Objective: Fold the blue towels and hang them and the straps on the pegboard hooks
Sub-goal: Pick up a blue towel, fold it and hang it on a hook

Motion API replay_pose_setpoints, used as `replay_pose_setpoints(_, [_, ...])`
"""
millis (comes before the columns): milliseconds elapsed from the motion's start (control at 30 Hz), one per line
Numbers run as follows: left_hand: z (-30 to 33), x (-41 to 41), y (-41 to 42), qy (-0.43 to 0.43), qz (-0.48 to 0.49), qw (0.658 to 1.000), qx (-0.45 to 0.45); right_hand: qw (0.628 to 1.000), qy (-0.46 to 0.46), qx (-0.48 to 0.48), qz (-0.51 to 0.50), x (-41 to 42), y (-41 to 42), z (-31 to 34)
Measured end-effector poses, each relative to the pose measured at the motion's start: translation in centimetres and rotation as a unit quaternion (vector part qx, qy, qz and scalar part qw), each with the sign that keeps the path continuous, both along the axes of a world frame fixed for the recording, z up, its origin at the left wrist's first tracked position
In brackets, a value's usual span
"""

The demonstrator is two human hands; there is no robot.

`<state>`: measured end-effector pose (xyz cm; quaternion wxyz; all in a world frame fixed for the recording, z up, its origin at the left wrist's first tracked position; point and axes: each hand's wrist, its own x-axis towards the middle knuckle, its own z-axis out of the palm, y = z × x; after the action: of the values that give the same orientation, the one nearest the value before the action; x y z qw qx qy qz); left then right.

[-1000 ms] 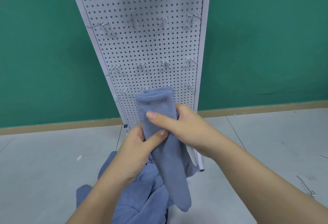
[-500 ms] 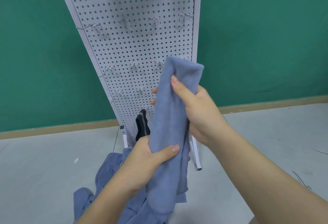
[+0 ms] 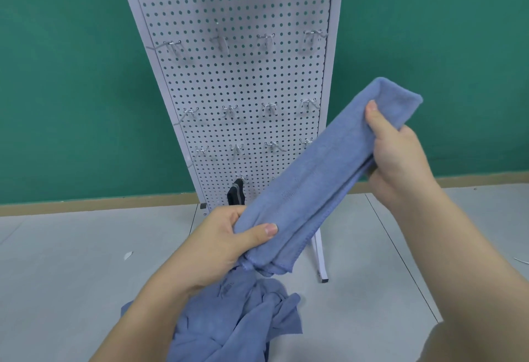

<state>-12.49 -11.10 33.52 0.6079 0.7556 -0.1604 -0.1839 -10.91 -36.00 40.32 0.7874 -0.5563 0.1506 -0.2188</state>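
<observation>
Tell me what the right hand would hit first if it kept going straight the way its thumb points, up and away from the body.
Likely the pegboard: the right hand, gripping the folded towel, aims near its right edge and the hooks there. Depth is unclear, so it could pass that edge and reach the green wall.

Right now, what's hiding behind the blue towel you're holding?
Behind the folded towel stands the pegboard with its hooks; a dark strap hangs beside the towel. The board's lower right corner is covered.
</observation>
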Motion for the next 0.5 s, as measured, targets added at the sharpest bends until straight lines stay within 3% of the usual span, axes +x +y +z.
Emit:
replay_pose_setpoints(233, [-1.0, 1.2, 1.6, -0.086, 0.108, 0.988, 0.073, 0.997, 0.062, -0.016, 0.039, -1.2, 4.0, -1.3])
replay_pose_setpoints(400, [-0.6, 1.3, 1.6, -0.018, 0.085, 0.994, -0.073, 0.969, 0.072, -0.148, 0.184, -3.2, 9.1, -2.8])
replay_pose_setpoints(500, [-0.2, 0.3, 1.0, -0.001, 0.066, 0.988, -0.141, 0.964, 0.06, -0.158, 0.205, -4.0, 10.6, -3.0])
